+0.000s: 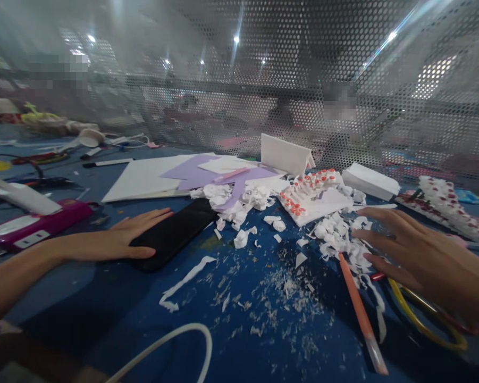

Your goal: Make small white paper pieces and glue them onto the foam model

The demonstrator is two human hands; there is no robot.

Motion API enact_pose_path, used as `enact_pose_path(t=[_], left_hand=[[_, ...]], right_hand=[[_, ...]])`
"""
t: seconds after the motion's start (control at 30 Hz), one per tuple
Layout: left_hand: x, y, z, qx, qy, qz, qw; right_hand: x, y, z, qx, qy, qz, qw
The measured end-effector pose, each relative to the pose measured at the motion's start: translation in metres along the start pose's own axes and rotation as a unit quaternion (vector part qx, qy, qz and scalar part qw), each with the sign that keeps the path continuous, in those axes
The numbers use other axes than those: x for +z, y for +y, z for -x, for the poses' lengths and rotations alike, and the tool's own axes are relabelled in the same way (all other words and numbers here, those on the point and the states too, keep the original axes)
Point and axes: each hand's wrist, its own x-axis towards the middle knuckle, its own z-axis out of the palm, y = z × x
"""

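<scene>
left hand (122,240) lies flat, fingers spread, on the black pouch (174,232) at centre-left of the blue surface (239,319). right hand (412,250) hovers open, grip empty, over white foam scraps (338,234) beside the orange knife (361,314). judgement: sweep scraps with a flat palm, staying off the blade tip.

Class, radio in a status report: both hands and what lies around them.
Left hand flat on black case. Right hand open over white foam scraps. Orange craft knife beside it.
</scene>
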Motion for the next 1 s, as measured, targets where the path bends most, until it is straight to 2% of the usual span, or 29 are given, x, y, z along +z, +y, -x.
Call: enact_pose_path(t=[0.1,0.2,0.33,0.43,0.5,0.57,0.67,0.73,0.8,0.9,1.0], left_hand=[[-0.005,0.005,0.001,0.001,-0.107,0.051,0.993],[-0.01,0.011,0.002,-0.007,-0.123,0.064,0.99],[-0.01,0.011,0.002,-0.013,-0.129,0.066,0.989],[-0.004,0.002,0.0,-0.013,-0.124,0.069,0.99],[-0.002,-0.001,-0.004,-0.006,-0.11,0.073,0.991],[-0.002,0.003,-0.009,-0.017,-0.072,0.084,0.994],[-0.007,0.029,-0.022,-0.067,0.011,0.111,0.992],[-0.011,0.051,-0.032,-0.037,0.063,0.066,0.995],[-0.014,0.069,-0.04,-0.032,0.092,0.032,0.995],[-0.017,0.081,-0.046,-0.037,0.099,0.018,0.994],[-0.019,0.08,-0.049,-0.025,0.086,0.024,0.996]], right_hand=[[0.003,0.001,0.002,0.01,-0.004,-0.003,1.0],[0.004,0.001,0.003,0.02,-0.006,0.0,1.0],[0.003,0.001,0.001,-0.031,0.012,0.007,0.999],[0.003,0.002,0.001,-0.003,0.007,0.003,1.0],[0.004,0.002,0.002,0.007,0.0,-0.004,1.0],[0.005,0.001,0.003,0.006,-0.004,-0.007,1.0],[0.005,0.001,0.005,0.029,-0.007,-0.01,1.0],[0.005,0.001,0.005,0.049,-0.009,-0.017,0.999],[0.004,-0.001,0.005,0.039,-0.009,-0.016,0.999],[0.001,-0.002,0.004,0.011,-0.007,0.005,1.0],[-0.002,-0.003,0.003,0.03,-0.009,0.006,0.999]])
